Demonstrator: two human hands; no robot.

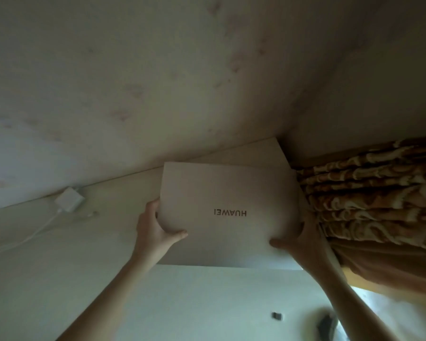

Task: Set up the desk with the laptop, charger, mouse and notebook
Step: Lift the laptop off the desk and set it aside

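The left hand point(155, 230) and right hand point(298, 239) each grip a side of the closed laptop point(229, 215), at the counter's point(194, 303) far right. The white charger point(69, 199) lies far left.

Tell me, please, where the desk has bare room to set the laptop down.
Bare desk lies between the charger with its cable and the left hand. The near surface below the laptop is open too, except for small dark objects near the right forearm. The curtain crowds the right side.

Desk point(194, 303) open nearside — curtain point(369, 200) crowds right, charger point(69, 200) left.
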